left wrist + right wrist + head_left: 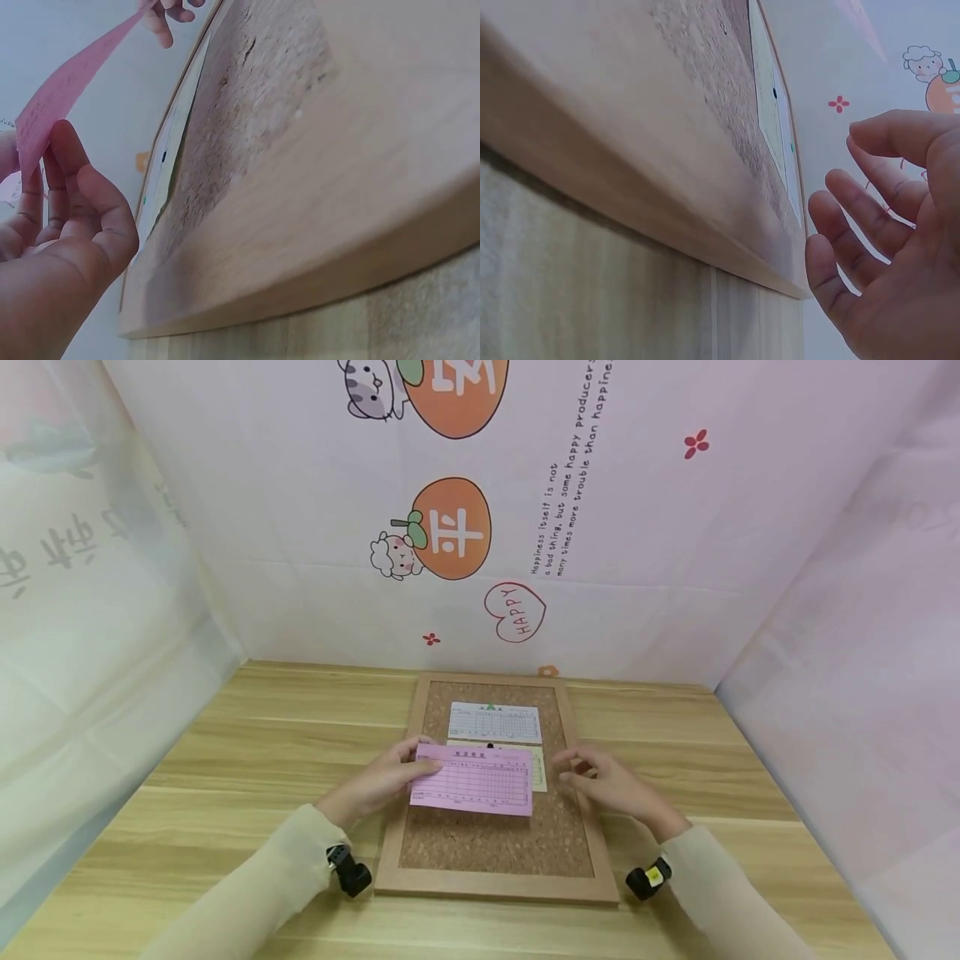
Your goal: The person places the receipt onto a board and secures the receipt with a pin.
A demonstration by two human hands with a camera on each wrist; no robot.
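Note:
A pink printed form slip (471, 781) is held above the corkboard (495, 852) by its left edge. My left hand (386, 779) pinches it between thumb and fingers; in the left wrist view the pink slip (64, 86) slants upward from that grip. My right hand (611, 783) hovers over the board's right side, apart from the slip. Its fingers are loosely bent in the right wrist view, and I see nothing in them. A white form (495, 722) is on the board under a green pin (491, 707). Below it is a pale yellow form (540, 768) with a black pin (491, 746), partly hidden by the pink slip.
The corkboard's wooden frame (495, 885) lies on a wood-grain table (300, 735). A printed white curtain (337, 610) stands behind, with more white cloth at both sides. Black wrist cameras are strapped below each sleeve.

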